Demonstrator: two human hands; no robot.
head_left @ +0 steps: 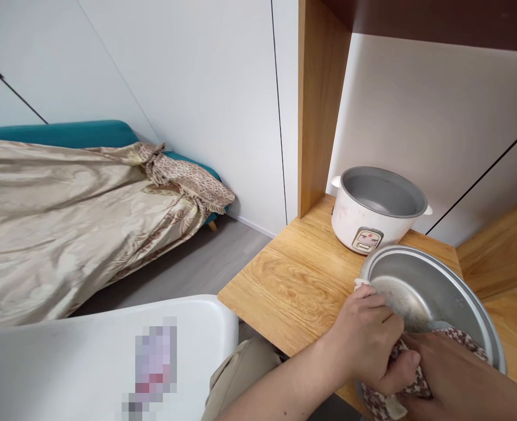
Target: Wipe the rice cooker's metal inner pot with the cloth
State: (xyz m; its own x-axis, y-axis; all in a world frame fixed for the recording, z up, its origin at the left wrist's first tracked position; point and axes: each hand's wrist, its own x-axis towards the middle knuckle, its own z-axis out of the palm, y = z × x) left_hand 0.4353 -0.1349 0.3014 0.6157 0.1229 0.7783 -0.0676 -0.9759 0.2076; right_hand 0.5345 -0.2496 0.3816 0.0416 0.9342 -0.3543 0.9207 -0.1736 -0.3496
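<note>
A metal inner pot (443, 286) is tilted toward me at the near edge of a wooden counter (293, 275). My left hand (366, 336) grips its near rim, with a bit of patterned cloth (410, 386) under the fingers. My right hand (455, 374) comes in from the lower right and presses that brown-and-white cloth against the pot's lower rim. Behind the pot stands a white rice cooker (375, 210), lid off, its grey inside bare.
A wooden upright panel (317, 105) rises at the counter's back left. A white chair seat (87, 356) sits at lower left. A bed with a beige cover (65, 216) lies across the grey floor, by white walls.
</note>
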